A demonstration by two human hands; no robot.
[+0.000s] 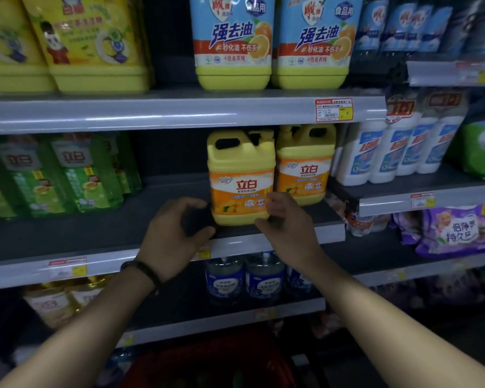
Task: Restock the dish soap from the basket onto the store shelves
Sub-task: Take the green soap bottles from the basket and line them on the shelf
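The jug (241, 177) stands upright at the front of the shelf (95, 228), label outward beside its twin (305, 169), the right grip (280, 217) curled round its lower corner, probably squaring it, while the left grip (177, 228) hovers empty just beside it.

Dim light, grey metal shelving (151, 113)

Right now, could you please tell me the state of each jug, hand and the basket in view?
Front yellow jug: upright near the front edge of the middle shelf.
Rear yellow jug: upright, behind and right of it.
Left hand: loosely curled, holding nothing, beside the front jug.
Right hand: fingers at the front jug's lower right corner; grip unclear.
Red basket: low in view, contents too dark to tell.
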